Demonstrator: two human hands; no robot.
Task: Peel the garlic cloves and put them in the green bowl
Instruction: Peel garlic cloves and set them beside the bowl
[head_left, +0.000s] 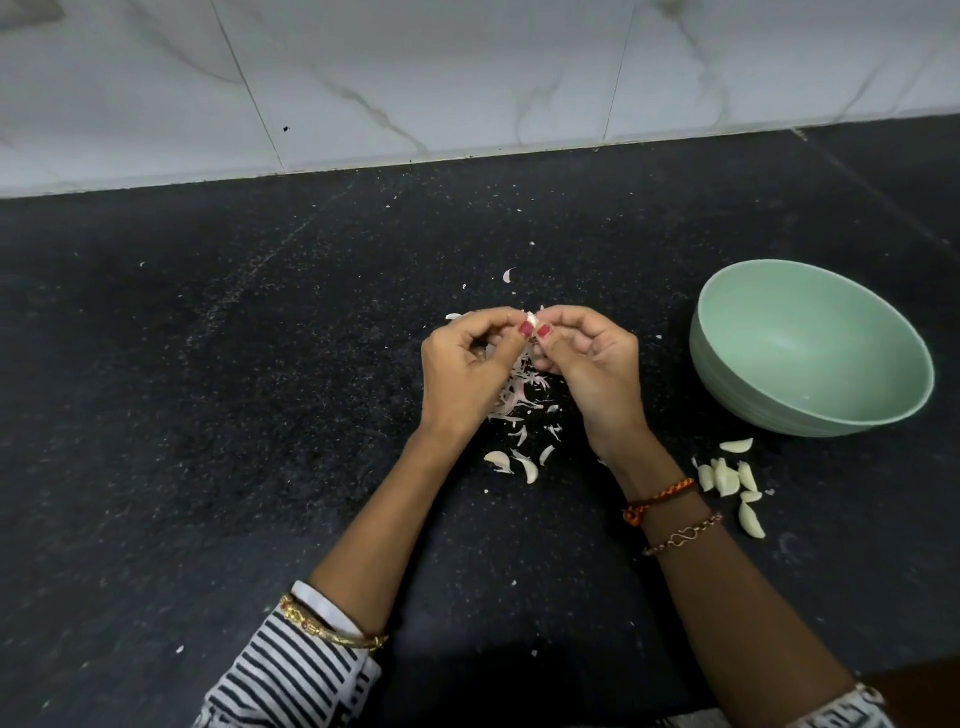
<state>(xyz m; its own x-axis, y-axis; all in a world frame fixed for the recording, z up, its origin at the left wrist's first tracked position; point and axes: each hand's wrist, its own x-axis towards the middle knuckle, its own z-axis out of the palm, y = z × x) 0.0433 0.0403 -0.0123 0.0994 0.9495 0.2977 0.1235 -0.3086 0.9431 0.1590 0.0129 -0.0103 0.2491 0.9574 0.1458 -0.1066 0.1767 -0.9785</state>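
Both hands' fingers (525, 328) pinch garlic clove (531, 317) between them; green bowl (810, 348) right.

Left hand (465, 364) and right hand (587, 358) meet at centre, fingers curled, thumbs touching at 12 o'clock; forearms run back toward 6 o'clock.

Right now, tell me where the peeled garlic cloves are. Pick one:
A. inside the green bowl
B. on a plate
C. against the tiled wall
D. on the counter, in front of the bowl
D: the peeled cloves lie in a small group on the black counter, just in front of the green bowl, which looks empty inside.
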